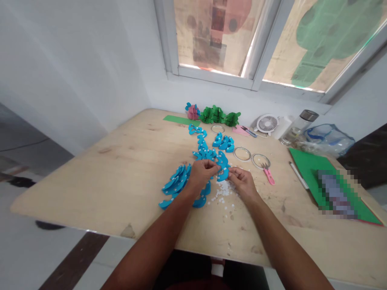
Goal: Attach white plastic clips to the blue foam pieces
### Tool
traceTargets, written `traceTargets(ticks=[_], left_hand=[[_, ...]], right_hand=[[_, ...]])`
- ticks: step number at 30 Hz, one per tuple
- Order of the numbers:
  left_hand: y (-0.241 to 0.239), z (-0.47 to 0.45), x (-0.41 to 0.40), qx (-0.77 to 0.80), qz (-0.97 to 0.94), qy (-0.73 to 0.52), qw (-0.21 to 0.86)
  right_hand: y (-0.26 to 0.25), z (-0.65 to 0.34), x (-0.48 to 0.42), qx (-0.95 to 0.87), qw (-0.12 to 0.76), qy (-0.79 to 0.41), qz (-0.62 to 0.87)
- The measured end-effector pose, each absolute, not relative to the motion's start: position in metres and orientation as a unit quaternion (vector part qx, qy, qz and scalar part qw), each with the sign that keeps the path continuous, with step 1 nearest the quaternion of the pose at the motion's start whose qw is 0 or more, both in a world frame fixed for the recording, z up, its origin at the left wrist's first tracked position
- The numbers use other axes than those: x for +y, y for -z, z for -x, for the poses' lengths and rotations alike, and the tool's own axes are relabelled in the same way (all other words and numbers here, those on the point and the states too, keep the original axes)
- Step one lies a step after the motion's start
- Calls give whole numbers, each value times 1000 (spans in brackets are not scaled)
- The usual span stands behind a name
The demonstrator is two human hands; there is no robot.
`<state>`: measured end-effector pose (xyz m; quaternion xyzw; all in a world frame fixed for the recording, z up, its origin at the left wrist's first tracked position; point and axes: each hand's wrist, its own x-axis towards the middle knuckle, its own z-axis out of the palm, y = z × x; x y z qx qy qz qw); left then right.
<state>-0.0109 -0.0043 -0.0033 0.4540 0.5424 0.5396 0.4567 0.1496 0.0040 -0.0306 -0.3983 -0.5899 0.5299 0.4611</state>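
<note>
My left hand (202, 172) and my right hand (241, 180) meet at the middle of the wooden table (121, 177). Both pinch a curved blue paper piece (224, 174) between their fingertips. A fanned stack of similar blue pieces (177, 181) lies to the left of my left hand. More blue pieces (208, 153) are scattered just beyond my hands. Small white paper scraps (223, 192) lie under and in front of my right hand.
Tape rolls (242, 153), pink scissors (267, 173), a small white fan (267, 123), a bottle (299, 127), a plastic bag (328, 139) and green paper sheets (308, 169) sit to the right. Green and pink paper decorations (216, 114) stand by the wall under the window.
</note>
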Motion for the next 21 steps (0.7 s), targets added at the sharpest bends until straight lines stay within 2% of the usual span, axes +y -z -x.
traceTargets(ticks=[14, 21], left_hand=[[8, 9, -3, 513, -435, -547, 498], [-1, 6, -9, 516, -444, -562, 470]], right_hand=[[27, -153, 2, -585, 451, -548, 391], [26, -154, 1, -592, 462, -536, 386]])
